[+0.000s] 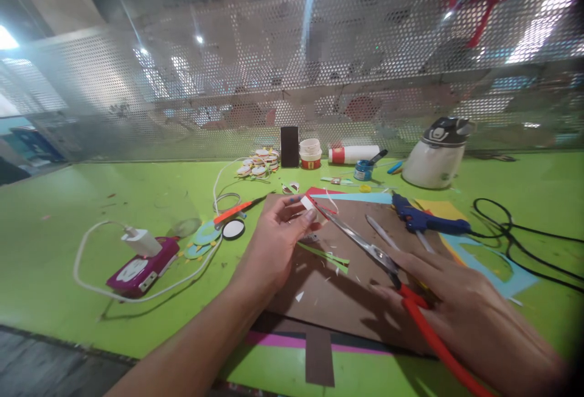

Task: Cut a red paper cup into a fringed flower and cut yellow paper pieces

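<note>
My left hand pinches a small white piece of paper between thumb and fingers, above a brown cardboard sheet. My right hand grips red-handled scissors, whose open blades point up-left with the tips touching the paper piece. Thin green paper strips and small white scraps lie on the cardboard below the blades.
On the green table: a blue glue gun with black cable, a white kettle, a blue paint pot, a white tube, cups, a purple power strip with white charger, coloured paper sheets, an orange knife. A perforated metal screen stands behind.
</note>
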`<state>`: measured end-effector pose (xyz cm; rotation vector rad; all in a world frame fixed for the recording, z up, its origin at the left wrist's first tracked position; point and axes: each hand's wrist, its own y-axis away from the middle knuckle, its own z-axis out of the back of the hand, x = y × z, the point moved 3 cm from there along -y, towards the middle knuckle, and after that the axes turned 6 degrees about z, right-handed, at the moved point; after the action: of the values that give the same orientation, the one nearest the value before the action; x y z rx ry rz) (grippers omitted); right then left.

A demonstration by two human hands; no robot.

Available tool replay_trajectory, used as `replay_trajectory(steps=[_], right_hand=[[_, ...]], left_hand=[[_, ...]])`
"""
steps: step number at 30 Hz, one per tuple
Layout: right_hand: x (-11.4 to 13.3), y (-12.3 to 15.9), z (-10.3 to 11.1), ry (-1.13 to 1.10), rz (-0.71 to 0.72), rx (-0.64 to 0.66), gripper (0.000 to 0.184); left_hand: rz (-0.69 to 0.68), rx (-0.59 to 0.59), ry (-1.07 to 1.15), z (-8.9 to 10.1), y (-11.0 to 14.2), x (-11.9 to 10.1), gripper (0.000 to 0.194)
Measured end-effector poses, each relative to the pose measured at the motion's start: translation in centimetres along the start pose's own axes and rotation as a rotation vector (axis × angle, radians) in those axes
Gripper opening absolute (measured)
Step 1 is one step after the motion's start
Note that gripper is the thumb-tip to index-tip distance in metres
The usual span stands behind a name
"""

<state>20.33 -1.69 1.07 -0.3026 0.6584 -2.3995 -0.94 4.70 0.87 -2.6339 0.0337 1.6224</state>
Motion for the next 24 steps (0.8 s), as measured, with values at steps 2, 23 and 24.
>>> replay_trajectory(steps=[2, 23, 24], right_hand=[[0.03, -0.01, 0.03, 0.023, 0.016, -0.016, 0.032], [-0.01, 0.10, -0.18, 0.013, 0.007, -0.028, 0.031], [-0.02, 0.08, -0.14, 0.019, 0.008, -0.035, 0.032]], left_hand=[[0.000, -0.003, -0.007, 0.04, 0.01, 0.10, 0.030], [-0.001, 0.006, -0.039, 0.03, -0.11, 0.13, 0.033], [-0.010, 0.010, -0.050, 0.11, -0.15, 0.13, 0.033]])
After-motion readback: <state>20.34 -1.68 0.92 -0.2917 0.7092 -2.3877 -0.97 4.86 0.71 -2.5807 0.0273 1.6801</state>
